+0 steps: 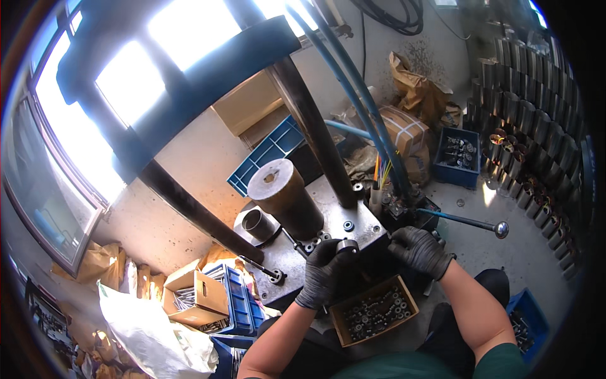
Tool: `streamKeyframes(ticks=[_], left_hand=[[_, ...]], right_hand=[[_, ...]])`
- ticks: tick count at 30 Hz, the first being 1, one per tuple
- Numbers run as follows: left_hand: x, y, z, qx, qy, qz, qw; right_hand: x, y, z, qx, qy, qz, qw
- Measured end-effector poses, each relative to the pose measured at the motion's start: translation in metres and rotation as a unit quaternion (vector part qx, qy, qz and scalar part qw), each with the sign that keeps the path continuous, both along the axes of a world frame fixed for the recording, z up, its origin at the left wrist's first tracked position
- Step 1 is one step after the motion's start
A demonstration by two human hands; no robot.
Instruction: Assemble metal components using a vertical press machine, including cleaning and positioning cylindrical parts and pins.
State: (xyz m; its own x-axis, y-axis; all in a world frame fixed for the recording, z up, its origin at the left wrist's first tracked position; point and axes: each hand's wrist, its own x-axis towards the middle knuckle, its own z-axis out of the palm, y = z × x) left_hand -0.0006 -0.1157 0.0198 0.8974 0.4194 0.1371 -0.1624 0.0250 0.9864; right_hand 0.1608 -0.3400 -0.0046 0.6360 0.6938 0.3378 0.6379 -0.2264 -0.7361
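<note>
My left hand (320,273), in a dark grey glove, is closed around a short shiny metal ring (346,246) at the front edge of the steel press plate (336,222). My right hand (419,251), gloved alike, is beside the plate's right corner with its fingers curled; whatever they hold is hidden. A thick metal cylinder (287,197) stands on the plate, with several small bearings (317,240) at its foot. One blue-centred bearing (348,225) lies to their right. At the plate's left, a rod stands in a round metal piece (276,276).
Below the plate, a box (407,293) holds many small bearings. A lever with a ball knob (501,230) juts out at the right. Dark press columns (312,132) rise behind. Blue crates (456,174), a carton (211,297) and stacked metal tubes (524,114) stand around.
</note>
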Motion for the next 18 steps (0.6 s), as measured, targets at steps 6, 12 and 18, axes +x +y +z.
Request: streamKeyframes(ticks=[6, 12, 18], left_hand=[[0.043, 0.105, 0.111, 0.211, -0.112, 0.173, 0.955], [0.076, 0.207, 0.167, 0.347, 0.141, 0.198, 0.906], [0.088, 0.213, 0.162, 0.214, 0.176, 0.114, 0.954]], right_hand=[[-0.015, 0.02, 0.006, 0.125, 0.031, 0.079, 0.988], [-0.019, 0.031, 0.014, 0.198, 0.179, 0.162, 0.95], [-0.02, 0.03, 0.015, 0.21, 0.041, 0.162, 0.963]])
